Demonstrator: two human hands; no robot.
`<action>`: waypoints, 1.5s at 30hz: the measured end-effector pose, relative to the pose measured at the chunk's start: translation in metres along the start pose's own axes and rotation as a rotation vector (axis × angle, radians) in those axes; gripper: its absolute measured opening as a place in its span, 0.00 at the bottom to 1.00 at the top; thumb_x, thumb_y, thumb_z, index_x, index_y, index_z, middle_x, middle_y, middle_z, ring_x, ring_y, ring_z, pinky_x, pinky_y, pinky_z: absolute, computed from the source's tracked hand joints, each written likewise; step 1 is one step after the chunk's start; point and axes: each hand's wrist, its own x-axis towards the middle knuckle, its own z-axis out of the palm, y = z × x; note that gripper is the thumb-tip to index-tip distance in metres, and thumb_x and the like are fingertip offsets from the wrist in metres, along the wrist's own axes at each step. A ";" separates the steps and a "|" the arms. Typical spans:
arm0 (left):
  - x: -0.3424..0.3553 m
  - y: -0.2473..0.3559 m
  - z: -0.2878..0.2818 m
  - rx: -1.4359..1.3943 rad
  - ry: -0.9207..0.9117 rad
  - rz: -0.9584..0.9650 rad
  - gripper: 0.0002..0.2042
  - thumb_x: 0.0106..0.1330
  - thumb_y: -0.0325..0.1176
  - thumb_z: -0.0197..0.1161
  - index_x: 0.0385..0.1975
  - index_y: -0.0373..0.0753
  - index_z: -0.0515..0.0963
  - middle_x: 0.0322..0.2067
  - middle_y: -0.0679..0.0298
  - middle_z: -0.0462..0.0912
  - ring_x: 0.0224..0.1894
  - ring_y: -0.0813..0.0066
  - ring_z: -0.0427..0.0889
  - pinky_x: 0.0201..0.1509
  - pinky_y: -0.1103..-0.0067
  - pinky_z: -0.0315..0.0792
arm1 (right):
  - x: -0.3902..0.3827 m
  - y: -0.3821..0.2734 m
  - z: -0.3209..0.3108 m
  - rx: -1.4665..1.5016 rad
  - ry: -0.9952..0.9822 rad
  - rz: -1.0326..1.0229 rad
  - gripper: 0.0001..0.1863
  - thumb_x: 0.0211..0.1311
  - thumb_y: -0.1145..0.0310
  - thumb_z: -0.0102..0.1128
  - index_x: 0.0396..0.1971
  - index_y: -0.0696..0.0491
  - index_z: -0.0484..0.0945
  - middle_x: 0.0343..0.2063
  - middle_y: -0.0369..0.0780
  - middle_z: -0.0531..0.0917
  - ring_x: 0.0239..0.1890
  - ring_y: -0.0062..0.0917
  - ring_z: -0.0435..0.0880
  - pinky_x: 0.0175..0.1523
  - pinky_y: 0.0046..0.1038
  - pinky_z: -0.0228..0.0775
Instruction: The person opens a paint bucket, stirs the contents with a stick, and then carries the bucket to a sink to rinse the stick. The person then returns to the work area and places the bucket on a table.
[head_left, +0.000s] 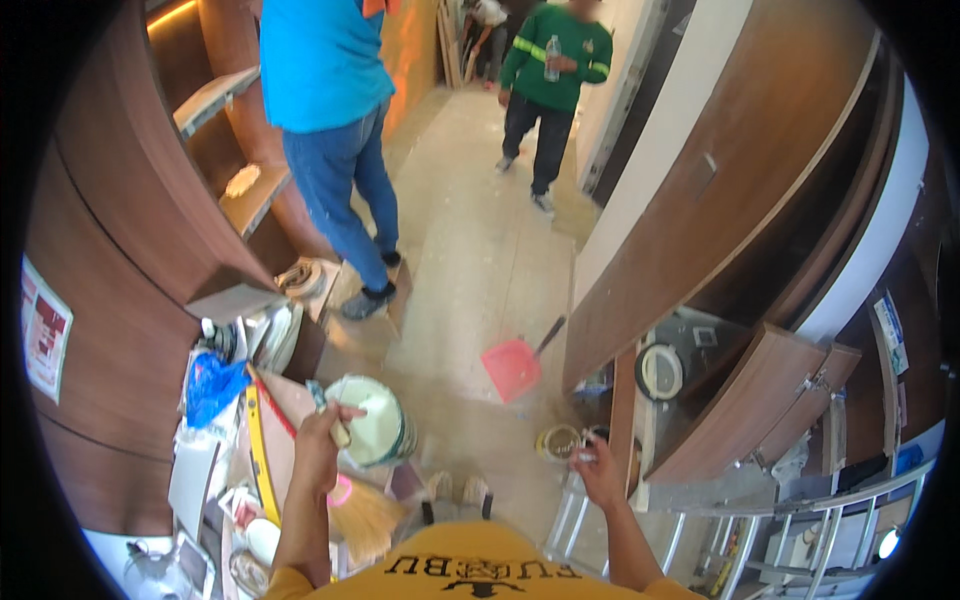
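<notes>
My left hand (328,435) is closed on a paintbrush (316,398) with a pale handle, beside a white bucket of pale paint (374,420). My right hand (597,470) is closed on a small object that I cannot make out, beside an open can (557,443) and above an aluminum ladder (568,517). Below my left hand are a straw broom (365,515) and a yellow level (260,450) among boards and a blue plastic bag (210,390).
A red dustpan (510,368) lies on the floor ahead. A person in blue (325,75) stands at the left shelves (255,200). A person in green (545,75) holds a bottle; another person (487,25) bends farther back. Wooden panels (700,190) line the right.
</notes>
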 end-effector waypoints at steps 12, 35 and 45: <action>-0.003 -0.001 -0.024 0.014 0.091 -0.019 0.23 0.77 0.42 0.47 0.34 0.32 0.86 0.27 0.69 0.76 0.31 0.78 0.70 0.38 0.79 0.63 | 0.027 -0.052 -0.003 0.132 0.058 -0.021 0.29 0.65 0.76 0.62 0.66 0.54 0.65 0.45 0.42 0.83 0.41 0.22 0.85 0.46 0.24 0.79; 0.063 0.021 0.009 -0.053 0.137 0.004 0.20 0.76 0.44 0.51 0.29 0.37 0.83 0.26 0.71 0.73 0.26 0.82 0.69 0.32 0.80 0.64 | 0.060 -0.067 -0.017 0.235 0.105 -0.047 0.27 0.64 0.76 0.65 0.63 0.58 0.69 0.50 0.43 0.83 0.40 0.18 0.83 0.46 0.21 0.77; 0.205 0.064 0.061 0.135 0.046 -0.004 0.22 0.76 0.45 0.51 0.30 0.35 0.85 0.24 0.71 0.73 0.26 0.82 0.69 0.31 0.81 0.62 | 0.240 -0.140 0.062 0.059 -0.125 -0.151 0.26 0.64 0.78 0.64 0.62 0.59 0.70 0.52 0.42 0.82 0.42 0.19 0.82 0.48 0.22 0.76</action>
